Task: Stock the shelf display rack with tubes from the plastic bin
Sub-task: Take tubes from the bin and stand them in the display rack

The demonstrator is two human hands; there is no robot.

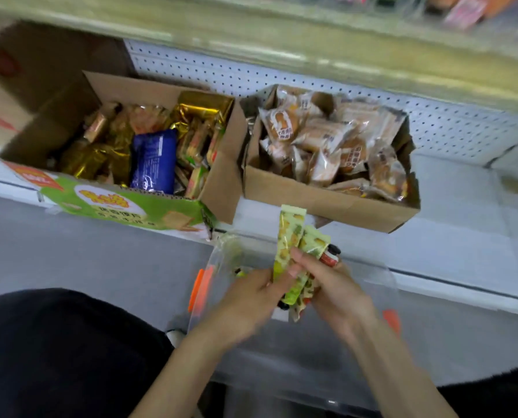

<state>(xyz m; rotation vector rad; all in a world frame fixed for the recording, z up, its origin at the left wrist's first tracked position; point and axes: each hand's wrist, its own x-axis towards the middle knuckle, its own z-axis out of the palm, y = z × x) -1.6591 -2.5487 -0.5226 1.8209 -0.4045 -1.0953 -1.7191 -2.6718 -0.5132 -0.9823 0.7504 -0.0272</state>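
Left hand (251,294) and right hand (333,285) together, fingers closed on green tubes (291,245) over clear plastic bin (282,372). Behind, white shelf (462,212) bearing two cardboard boxes (327,200) of snacks.

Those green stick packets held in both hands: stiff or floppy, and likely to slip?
The green packets look fairly stiff: one stands upright above the right hand without drooping. Probably light, as the left hand grips with fingertips only. The glossy film may be slippery, and several bunched together could slide apart.

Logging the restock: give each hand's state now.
Left hand: closed on the green tubes.
Right hand: closed on the same green tubes, plus a red tube.
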